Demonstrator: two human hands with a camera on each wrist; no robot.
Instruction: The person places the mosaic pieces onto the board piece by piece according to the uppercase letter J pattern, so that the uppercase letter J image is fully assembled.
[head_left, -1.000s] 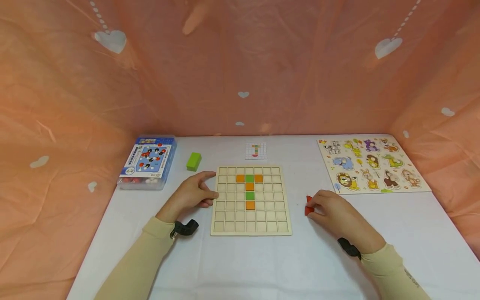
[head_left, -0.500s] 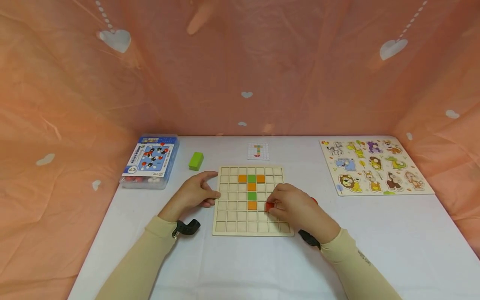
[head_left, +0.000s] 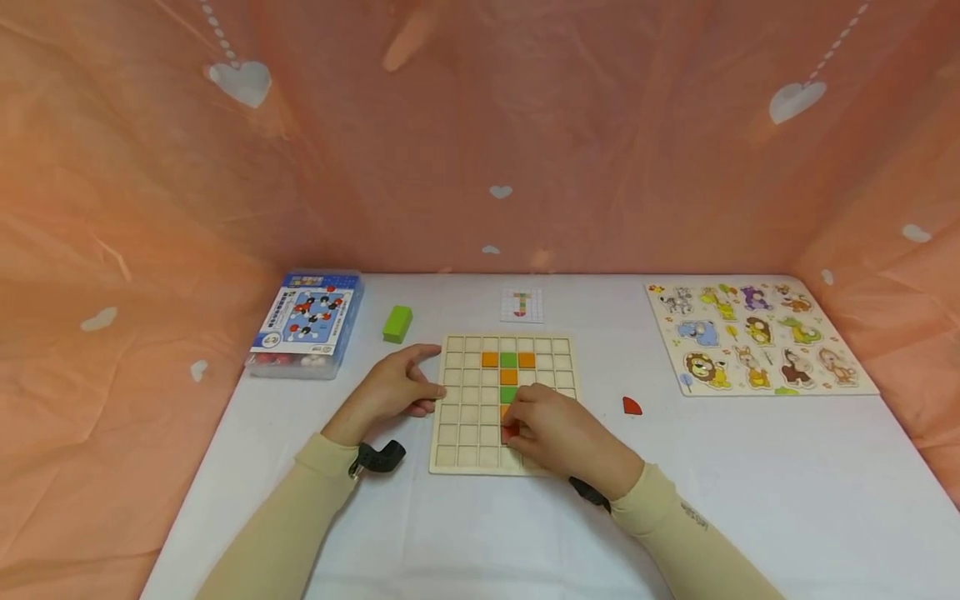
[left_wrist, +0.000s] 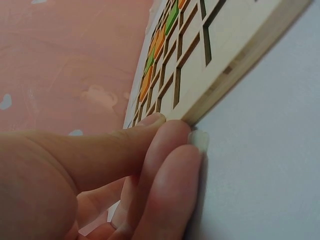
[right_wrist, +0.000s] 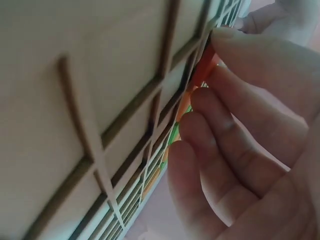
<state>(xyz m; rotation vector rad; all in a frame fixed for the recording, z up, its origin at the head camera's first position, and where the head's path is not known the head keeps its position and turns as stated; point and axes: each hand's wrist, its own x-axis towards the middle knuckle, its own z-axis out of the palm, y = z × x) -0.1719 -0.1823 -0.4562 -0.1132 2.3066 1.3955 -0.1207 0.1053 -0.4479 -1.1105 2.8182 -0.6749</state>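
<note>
A wooden grid board lies on the table with orange and green square tiles set in its cells. My left hand grips the board's left edge, thumb and fingertips close together at the rim in the left wrist view; its index finger reaches toward the upper left corner. Over the board, my right hand pinches a red tile between thumb and index finger, right at the cell below the lowest orange tile. In the right wrist view the red tile stands tilted and partly hidden by the fingers.
A red quarter-round piece lies right of the board. Behind the board is a small pattern card. A green block and a boxed molecule set stand at left. An animal puzzle board lies at right.
My right hand has picked up one red tile from the right of the board and carried it left over the grid. Another red piece stays behind. The left hand keeps its place.
</note>
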